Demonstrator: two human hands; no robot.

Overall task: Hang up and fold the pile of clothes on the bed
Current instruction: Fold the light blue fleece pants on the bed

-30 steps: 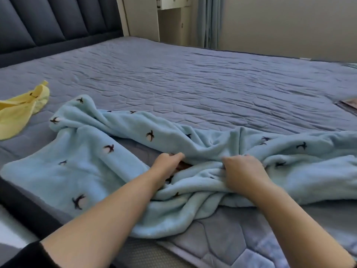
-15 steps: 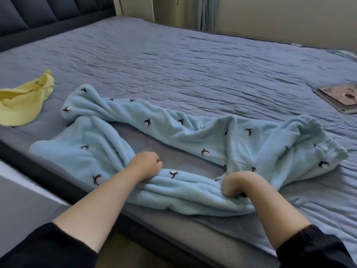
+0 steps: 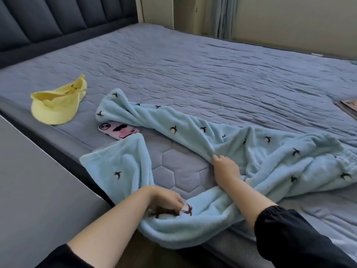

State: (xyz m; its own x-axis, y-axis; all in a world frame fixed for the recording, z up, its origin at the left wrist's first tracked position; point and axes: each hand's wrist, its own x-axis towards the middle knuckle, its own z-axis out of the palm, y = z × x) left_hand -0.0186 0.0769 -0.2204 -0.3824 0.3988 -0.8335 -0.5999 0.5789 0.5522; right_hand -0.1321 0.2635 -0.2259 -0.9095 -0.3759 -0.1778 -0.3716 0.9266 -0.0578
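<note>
At the near edge of a grey-blue quilted bed (image 3: 193, 60), a person works on a pair of light-blue fleece trousers (image 3: 260, 151) scattered with small dark motifs. They are laid crosswise, with the gathered waistband (image 3: 328, 146) to the right and both legs running left. The left hand (image 3: 166, 202) has its fingers curled into the nearer leg where the cloth sags over the mattress edge, pinching a bunch of fleece. The right hand (image 3: 225, 168) grips a fold of the farther leg close to where the legs meet. One leg in each of the hands looks like the start of a fold: judging by the grips, the aim is to bring the two legs together and square them before doubling the trousers over. The legs lie apart in a loose V with bare mattress between them, and the farther one is twisted along its length, so the garment appears not yet flattened. A phone in a pink case (image 3: 118, 130) lies between the leg ends, its right end touching or slipped just under the nearer cuff, where a pull on the cloth could drag it. Well to the left, a yellow garment (image 3: 56, 107) sits crumpled and untouched, apparently awaiting its turn. A dark padded headboard (image 3: 48, 20) stands behind, and a flat object (image 3: 347, 107) at the right border is cut off and cannot be identified.
</note>
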